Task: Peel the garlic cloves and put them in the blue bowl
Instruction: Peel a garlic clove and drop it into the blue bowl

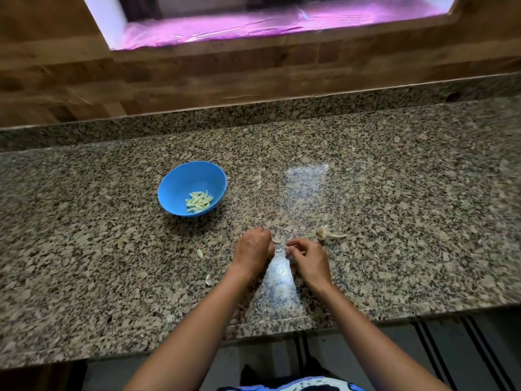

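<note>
The blue bowl point(174, 187) stands on the granite counter point(394, 207), left of centre, with several peeled pale cloves point(198, 202) in it. Nearer to me, my left hand point(255, 249) is curled into a fist on the counter; what it holds is hidden. Just to its right, my right hand point(308, 256) pinches a small pale piece, a garlic clove or its skin point(290, 246), at the fingertips. Small garlic bits point(276, 240) lie between the two hands.
A dry garlic root stub with loose skin point(328, 235) lies just right of my right hand. Two scraps of skin point(200, 253) point(208, 280) lie left of my left hand. A wood-look wall and a window rise behind the counter. The counter's front edge runs under my forearms.
</note>
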The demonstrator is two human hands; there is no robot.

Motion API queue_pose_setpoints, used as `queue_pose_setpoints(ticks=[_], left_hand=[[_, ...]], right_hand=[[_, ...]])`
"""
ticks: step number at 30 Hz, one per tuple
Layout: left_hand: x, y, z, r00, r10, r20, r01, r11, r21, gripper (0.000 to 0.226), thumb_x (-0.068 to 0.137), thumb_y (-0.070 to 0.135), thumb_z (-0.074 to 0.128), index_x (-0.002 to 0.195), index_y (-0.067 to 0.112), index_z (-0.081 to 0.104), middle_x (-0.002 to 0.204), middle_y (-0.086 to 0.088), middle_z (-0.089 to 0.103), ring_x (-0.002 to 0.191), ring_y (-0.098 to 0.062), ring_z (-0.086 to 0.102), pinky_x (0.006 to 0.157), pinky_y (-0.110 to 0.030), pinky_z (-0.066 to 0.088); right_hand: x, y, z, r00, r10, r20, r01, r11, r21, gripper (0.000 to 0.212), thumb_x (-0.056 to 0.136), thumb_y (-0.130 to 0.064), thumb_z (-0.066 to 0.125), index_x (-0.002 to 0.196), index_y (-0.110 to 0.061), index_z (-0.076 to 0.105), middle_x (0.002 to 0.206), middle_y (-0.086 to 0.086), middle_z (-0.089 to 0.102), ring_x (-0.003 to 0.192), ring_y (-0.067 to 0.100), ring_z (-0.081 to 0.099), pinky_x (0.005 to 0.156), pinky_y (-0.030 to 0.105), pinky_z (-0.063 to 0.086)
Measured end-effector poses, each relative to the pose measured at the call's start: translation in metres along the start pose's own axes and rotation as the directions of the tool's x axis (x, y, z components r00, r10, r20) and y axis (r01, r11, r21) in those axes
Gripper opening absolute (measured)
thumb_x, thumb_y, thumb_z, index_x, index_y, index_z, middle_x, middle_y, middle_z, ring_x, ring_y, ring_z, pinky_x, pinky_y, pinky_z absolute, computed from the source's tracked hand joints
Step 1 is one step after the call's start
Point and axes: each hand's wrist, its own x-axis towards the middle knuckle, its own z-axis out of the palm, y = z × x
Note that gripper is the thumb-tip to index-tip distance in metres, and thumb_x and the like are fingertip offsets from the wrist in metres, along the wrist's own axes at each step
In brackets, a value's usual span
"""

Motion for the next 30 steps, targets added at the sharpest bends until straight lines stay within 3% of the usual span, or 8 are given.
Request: queue_pose_setpoints(ticks=[4,9,12,17,19,22,27,30], left_hand=[[-0.004,-0.006,-0.017,0.988,-0.138,-0.074,0.119,0.969,-0.216,0.008,0.091,0.015,0.056,0.09,0.009,0.062,0.082,-0.002,0.064,0.07,-0.011,0.061,0.063,-0.021,0.054],[-0.029,-0.063,-0.051,0.852,-0.465,-0.241,0.37,0.86,-0.352,0.004,0.089,0.012,0.06,0.089,0.01,0.064,0.079,0.0,0.065,0.06,-0.005,0.057,0.046,-0.011,0.041],[-0.049,-0.096,-0.049,0.81,-0.553,-0.194,0.52,0.831,-0.197,0.013,0.09,0.012,0.059,0.1,0.007,0.066,0.092,-0.008,0.069,0.073,-0.015,0.061,0.063,-0.026,0.053],[-0.059,-0.055,-0.013,0.879,-0.302,-0.368,0.192,0.932,-0.306,0.032,0.099,0.018,0.044,0.129,0.012,0.053,0.128,-0.002,0.056,0.107,-0.011,0.054,0.093,-0.029,0.048],[-0.058,-0.026,0.008,0.956,-0.208,-0.205,0.129,0.93,-0.343,0.047,0.102,0.031,0.029,0.147,0.019,0.02,0.152,0.007,0.019,0.139,-0.008,0.023,0.115,-0.029,0.022],[-0.039,-0.009,0.034,0.982,-0.182,-0.051,0.167,0.961,-0.219,0.06,0.097,0.051,0.008,0.143,0.02,-0.014,0.153,0.004,-0.015,0.144,-0.011,-0.009,0.118,-0.028,-0.005],[0.005,0.005,0.033,0.994,0.036,0.107,-0.024,0.994,-0.105,0.078,0.082,0.071,-0.003,0.145,0.025,-0.014,0.156,-0.001,-0.011,0.145,-0.015,-0.008,0.119,-0.034,-0.002],[0.018,0.009,0.023,0.948,0.223,0.228,-0.202,0.973,-0.115,0.068,0.09,0.067,0.024,0.149,0.035,0.014,0.158,0.004,0.004,0.145,-0.017,0.003,0.118,-0.041,0.01]], right_hand=[[0.004,-0.007,0.006,1.0,-0.026,0.007,0.027,0.999,-0.019,0.021,0.092,-0.014,0.054,0.11,-0.016,0.064,0.094,0.001,0.069,0.065,0.013,0.062,0.054,0.023,0.051],[0.007,-0.008,0.012,0.996,-0.077,-0.034,0.076,0.996,-0.045,0.024,0.094,-0.012,0.05,0.115,-0.013,0.061,0.104,0.004,0.067,0.064,0.012,0.057,0.052,0.021,0.046],[0.005,-0.003,0.016,0.972,-0.198,-0.124,0.177,0.971,-0.163,0.022,0.091,-0.01,0.054,0.111,-0.013,0.063,0.109,0.001,0.064,0.093,0.009,0.055,0.078,0.017,0.041],[-0.001,0.006,0.016,0.834,-0.482,-0.27,0.424,0.872,-0.246,0.031,0.08,0.004,0.06,0.106,-0.01,0.065,0.109,0.003,0.063,0.107,0.017,0.056,0.094,0.029,0.045],[0.003,0.01,0.008,0.775,-0.536,-0.335,0.441,0.838,-0.322,0.034,0.078,0.001,0.06,0.109,-0.012,0.064,0.116,0.003,0.06,0.116,0.016,0.048,0.098,0.034,0.042],[0.009,0.019,-0.01,0.807,-0.448,-0.383,0.318,0.878,-0.357,0.036,0.081,-0.006,0.06,0.115,-0.014,0.061,0.125,0.005,0.055,0.121,0.02,0.044,0.097,0.046,0.045],[0.017,0.037,-0.029,0.92,-0.304,-0.249,0.191,0.899,-0.393,0.045,0.086,-0.014,0.061,0.13,-0.016,0.051,0.139,0.005,0.044,0.131,0.021,0.037,0.109,0.033,0.026],[0.015,0.032,-0.032,0.909,-0.304,-0.286,0.193,0.914,-0.357,0.042,0.089,-0.013,0.057,0.13,-0.012,0.051,0.137,0.006,0.045,0.13,0.019,0.038,0.107,0.03,0.028]])
